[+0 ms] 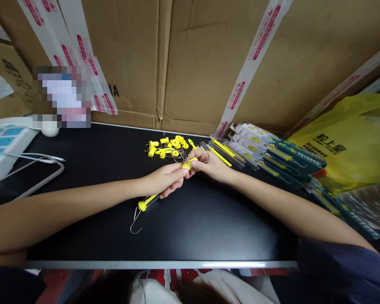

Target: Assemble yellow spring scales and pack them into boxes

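Note:
My left hand (pixel 166 177) is closed around the clear tube of a spring scale (pixel 150 200). A yellow cap and a wire hook stick out below it, pointing toward me. At the other end, the fingers of my right hand (pixel 209 165) pinch a yellow cap (pixel 189 164) with a thin metal hook. Both hands meet there, above the black table (pixel 209 219), and the fingers hide part of the tube. Just beyond them lies a loose pile of yellow caps (pixel 176 141) with wire hooks.
Clear tubes with yellow inserts (pixel 221 152) lie right of the hands, beside stacked packaged scales (pixel 262 147). A yellow plastic bag (pixel 351 135) stands far right. At left are a white power strip (pixel 9 139) and cables. Large cardboard boxes (pixel 202 63) wall off the back.

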